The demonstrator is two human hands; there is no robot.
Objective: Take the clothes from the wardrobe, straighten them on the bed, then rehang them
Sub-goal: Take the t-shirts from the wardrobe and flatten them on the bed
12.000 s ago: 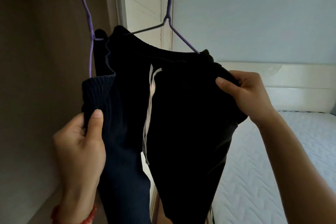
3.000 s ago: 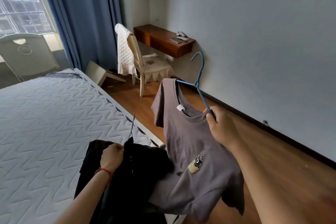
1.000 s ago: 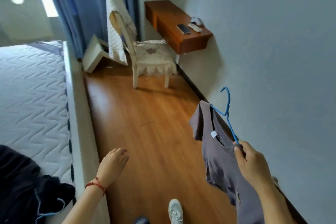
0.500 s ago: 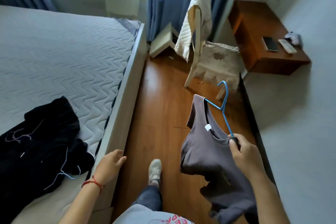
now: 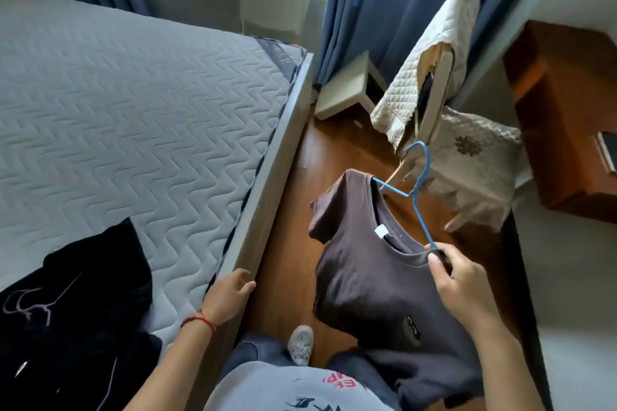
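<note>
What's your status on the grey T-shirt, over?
Right hand pinches blue hanger with grey T-shirt on it, above the floor. Left hand open by bed edge. Black clothes heaped on mattress.

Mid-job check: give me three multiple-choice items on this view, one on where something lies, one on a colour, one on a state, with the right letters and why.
1. Where do the dark clothes lie?
A. on the mattress
B. on the chair
C. on the floor

2. What colour is the hanger in the grey T-shirt?
A. purple
B. blue
C. white

3. What is the left hand doing?
A. pinching the hanger
B. gripping the dark clothes
C. holding nothing

Answers: 1 A, the pile sits on the near corner of the quilted top. 2 B, the wire hook and arm are bright blue. 3 C, it hangs by the bed's edge with relaxed fingers, while the right hand pinches the T-shirt's collar and hanger.
</note>
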